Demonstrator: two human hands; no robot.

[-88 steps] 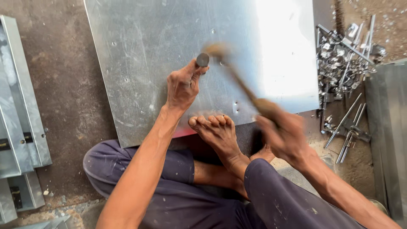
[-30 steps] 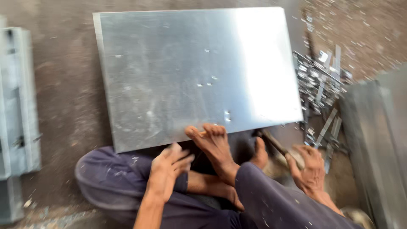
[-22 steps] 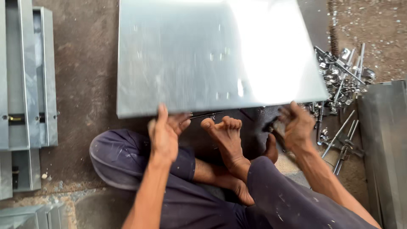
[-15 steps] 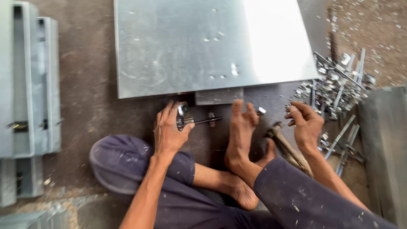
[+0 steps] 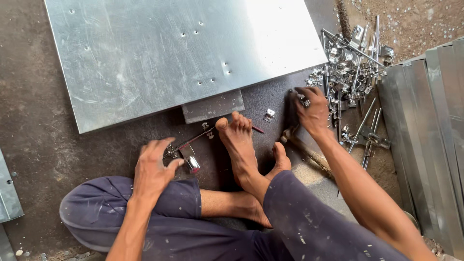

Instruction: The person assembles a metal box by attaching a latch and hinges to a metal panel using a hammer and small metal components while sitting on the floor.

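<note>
Steel sheet: galvanised sheet metal panel [image 5: 164,53] lies flat on dark floor [image 5: 43,145], punched w/ small holes, far side of the person's feet.
Block: dark flat block [image 5: 213,106] sticks out from under panel's near edge, just beyond the toes.
L hand: left hand [image 5: 152,169] palm down on floor, by left knee. Fingers loosely spread & curled, tips touching a small shiny metal fitting [image 5: 189,162]; can't tell if it's actually pinched.
Rod: thin metal rod [image 5: 193,140] runs from those fingertips up-right toward the foot [image 5: 240,145]. Long axis diagonal, near end at L hand, far end passing under the toes. Red tip shows on the foot's other side.
R hand: right hand [image 5: 311,110] reaches fwd, knuckles up, fingers bunched together on a small bracket at edge of the hardware pile [image 5: 350,67]. Looks like a pinch, the piece itself mostly hidden.
Loose clip: small clip [image 5: 268,114] alone on floor btwn foot & R hand; R hand nearer to it.
Hammer: wooden-handled hammer [image 5: 304,150] lies on floor under R forearm, handle running down-right, head near the heel. Neither hand on it.
Side stock: stacked metal channels [image 5: 425,135] along right edge; another piece [image 5: 7,193] at left edge.
Key relation: rod & fitting sit L-hand side, pile & clip R-hand side, foot btwn them.
</note>
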